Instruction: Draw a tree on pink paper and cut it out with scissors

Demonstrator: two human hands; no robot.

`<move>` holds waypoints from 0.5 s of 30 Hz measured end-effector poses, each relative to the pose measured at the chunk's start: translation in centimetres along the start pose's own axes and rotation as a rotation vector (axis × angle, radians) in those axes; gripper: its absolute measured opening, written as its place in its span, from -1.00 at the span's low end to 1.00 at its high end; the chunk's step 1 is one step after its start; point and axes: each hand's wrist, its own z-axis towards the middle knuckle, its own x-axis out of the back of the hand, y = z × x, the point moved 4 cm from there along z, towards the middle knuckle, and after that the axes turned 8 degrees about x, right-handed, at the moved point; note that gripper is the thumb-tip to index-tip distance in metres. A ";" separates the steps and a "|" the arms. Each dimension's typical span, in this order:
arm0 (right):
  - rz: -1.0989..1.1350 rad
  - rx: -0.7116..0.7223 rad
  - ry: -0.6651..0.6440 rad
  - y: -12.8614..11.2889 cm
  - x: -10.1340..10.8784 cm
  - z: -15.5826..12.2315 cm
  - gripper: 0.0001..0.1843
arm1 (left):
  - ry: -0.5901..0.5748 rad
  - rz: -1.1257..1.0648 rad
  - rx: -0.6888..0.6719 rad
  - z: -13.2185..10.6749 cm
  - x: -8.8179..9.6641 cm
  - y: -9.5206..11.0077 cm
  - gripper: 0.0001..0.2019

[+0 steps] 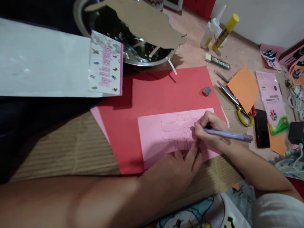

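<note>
Where the near side of the work surface is brown corrugated cardboard [90,155], the far and right parts are a pale peach tabletop [244,55] meeting a whitish wall [254,19]. On the cardboard lies a large red paper sheet [163,91], and on its near right part a smaller light-pink paper rectangle [152,136] bearing thin outlined shapes. The right hand [211,126] pinches a slim lilac pen [228,134] between thumb and fingers, its tip at the drawing. The left hand [175,166] rests over the pink paper's near edge, visible fingers stretched forward; its underside is hidden, so I cannot tell whether it grips anything. Both hands cover part of the drawing. To the far left, a torn tan cardboard piece [147,25] hides much of a round metal bowl [78,19], whose contents are hard to make out. A long white packet [45,60] is cut off at the left, above deep black shadow. At right, an orange paper square [244,88] partly covers yellow-and-red-handled scissors [242,118], just beside a black phone [262,128].
</note>
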 end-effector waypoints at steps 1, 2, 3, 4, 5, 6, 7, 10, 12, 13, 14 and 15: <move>0.010 0.003 0.004 0.2 0.0 -0.1 -0.63 | -0.015 0.000 -0.004 0.0 0.0 0.0 -0.48; 0.021 0.007 0.012 0.4 0.0 -0.2 -0.63 | -0.028 0.001 -0.011 0.1 0.0 0.0 -0.47; 0.032 0.011 0.019 0.5 0.0 -0.4 -0.64 | -0.041 0.000 -0.020 0.1 0.0 0.0 -0.44; 0.043 0.012 0.020 0.7 -0.1 -0.5 -0.64 | -0.053 0.000 -0.027 0.1 -0.1 0.0 -0.42; 0.056 0.010 0.016 0.8 -0.1 -0.6 -0.64 | -0.061 -0.001 -0.028 0.2 -0.1 0.0 -0.41; 0.069 0.006 0.010 0.9 -0.1 -0.6 -0.65 | -0.068 -0.004 -0.027 0.2 -0.2 0.0 -0.40; 0.075 0.002 0.006 0.9 -0.2 -0.6 -0.65 | -0.073 -0.007 -0.027 0.2 -0.2 0.0 -0.40; 0.038 0.010 -0.005 0.6 -0.1 -0.4 -0.65 | -0.095 -0.013 -0.032 0.2 -0.2 0.0 -0.42; -0.007 0.026 -0.008 0.3 0.0 -0.2 -0.65 | -0.118 -0.012 -0.042 0.3 -0.1 0.0 -0.43; -0.025 0.032 -0.009 0.2 0.0 -0.2 -0.65 | -0.130 -0.012 -0.042 0.3 -0.1 0.0 -0.43; -0.038 0.033 -0.010 0.1 0.1 -0.1 -0.64 | -0.139 -0.012 -0.043 0.3 0.0 0.0 -0.43; -0.048 0.030 -0.008 0.1 0.1 -0.1 -0.64 | -0.146 -0.014 -0.049 0.3 0.0 0.0 -0.43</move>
